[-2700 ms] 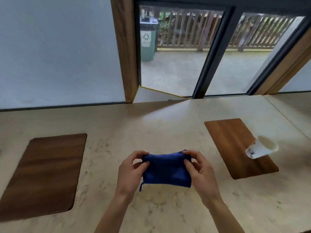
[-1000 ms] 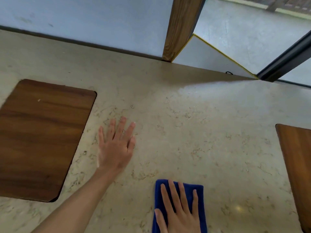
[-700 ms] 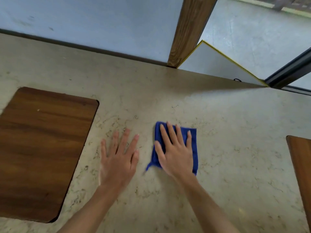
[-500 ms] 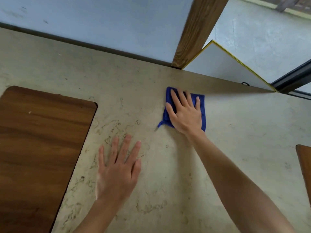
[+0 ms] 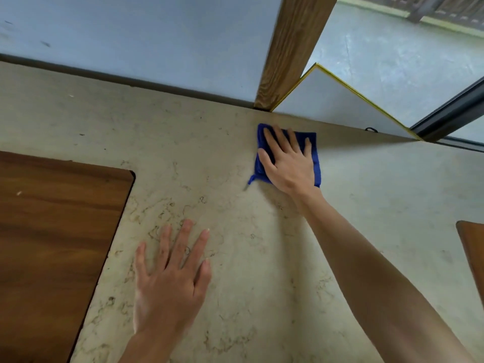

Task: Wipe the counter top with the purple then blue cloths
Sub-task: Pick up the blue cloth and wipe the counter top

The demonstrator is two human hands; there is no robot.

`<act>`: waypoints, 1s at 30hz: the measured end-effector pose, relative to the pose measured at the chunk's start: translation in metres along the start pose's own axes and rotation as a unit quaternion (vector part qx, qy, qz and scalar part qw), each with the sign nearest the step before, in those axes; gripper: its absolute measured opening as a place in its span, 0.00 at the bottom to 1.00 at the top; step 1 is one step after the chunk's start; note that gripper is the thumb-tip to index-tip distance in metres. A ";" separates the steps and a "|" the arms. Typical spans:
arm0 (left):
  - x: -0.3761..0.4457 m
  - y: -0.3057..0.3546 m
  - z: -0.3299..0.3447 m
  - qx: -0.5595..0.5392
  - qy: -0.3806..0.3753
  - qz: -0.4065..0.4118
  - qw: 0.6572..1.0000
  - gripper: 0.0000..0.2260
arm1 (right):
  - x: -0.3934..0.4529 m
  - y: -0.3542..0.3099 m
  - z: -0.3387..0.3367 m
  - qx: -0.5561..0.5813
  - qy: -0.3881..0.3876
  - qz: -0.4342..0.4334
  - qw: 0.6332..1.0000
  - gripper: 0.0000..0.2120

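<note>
Two hands were on the marble counter top, and one blue cloth served as the landmark. Well left of the cloth lay one full wooden inlay panel; only a corner of a second panel showed far to its right. Nearer the viewer than the cloth and to its left, the left hand rested flat, fingers spread, holding nothing and bracing the body. The right hand lay on top of the cloth, palm down and fingers spread, pressing it flat near the far edge of the counter, just below the wooden post. No purple cloth was in view, so this was probably the blue-cloth pass. To do it well, even palm pressure would keep the folded cloth from bunching, with overlapping strokes drawn back from the far edge.
</note>
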State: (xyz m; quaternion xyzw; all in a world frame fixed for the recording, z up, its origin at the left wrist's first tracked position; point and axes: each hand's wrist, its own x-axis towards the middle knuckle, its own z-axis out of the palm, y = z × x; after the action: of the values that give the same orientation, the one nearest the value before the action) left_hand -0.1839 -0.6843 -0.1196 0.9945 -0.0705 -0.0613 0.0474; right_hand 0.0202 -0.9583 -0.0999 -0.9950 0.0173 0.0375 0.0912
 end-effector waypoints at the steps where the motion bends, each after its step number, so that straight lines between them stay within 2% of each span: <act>1: 0.001 0.000 -0.001 0.001 -0.004 0.000 1.000 0.27 | -0.022 -0.001 0.003 -0.002 0.005 0.004 1.000 0.29; 13: 0.000 0.002 -0.010 -0.012 -0.022 -0.013 1.000 0.26 | -0.344 -0.029 0.045 -0.024 0.024 0.023 0.999 0.31; 17: -0.004 0.004 -0.009 -0.022 -0.020 -0.015 0.999 0.26 | -0.404 -0.018 0.055 -0.081 0.003 0.004 0.997 0.34; 21: -0.003 0.008 -0.012 -0.020 -0.019 -0.023 0.999 0.26 | -0.394 -0.016 0.050 -0.039 -0.021 0.026 0.999 0.36; 24: -0.001 0.006 -0.012 -0.009 -0.027 -0.016 0.999 0.26 | -0.360 -0.007 0.039 0.002 -0.005 0.025 1.000 0.34; 27: -0.001 0.005 -0.009 0.005 -0.033 -0.011 0.999 0.27 | -0.271 0.019 0.017 0.000 0.006 0.039 0.999 0.30; 30: 0.000 0.005 -0.010 0.007 -0.033 -0.013 0.999 0.27 | -0.162 0.049 0.001 -0.018 -0.018 0.042 0.999 0.30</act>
State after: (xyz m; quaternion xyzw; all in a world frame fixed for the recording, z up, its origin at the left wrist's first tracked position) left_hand -0.1833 -0.6881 -0.1096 0.9930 -0.0595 -0.0946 0.0376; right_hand -0.1435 -1.0018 -0.0971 -0.9940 0.0564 0.0592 0.0724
